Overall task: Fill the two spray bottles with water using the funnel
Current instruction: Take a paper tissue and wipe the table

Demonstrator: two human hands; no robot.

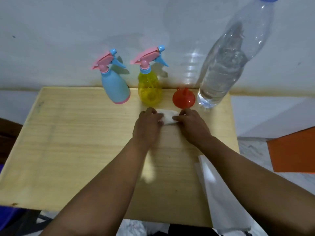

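Note:
Along the far edge of the wooden table (68, 150) stand a blue spray bottle (115, 87) and a yellow see-through spray bottle (149, 89), both with pink and blue trigger heads screwed on. To their right a red funnel (183, 98) rests wide mouth down. A tall clear water bottle (225, 65) with a blue cap stands at the far right. My left hand (148, 125) and my right hand (192, 124) both pinch a small white tissue (167, 116) lying on the table just in front of the funnel.
A white paper strip (219, 193) lies at the table's right front corner, hanging over the edge. A white wall runs right behind the bottles. An orange object (293, 150) sits on the floor to the right.

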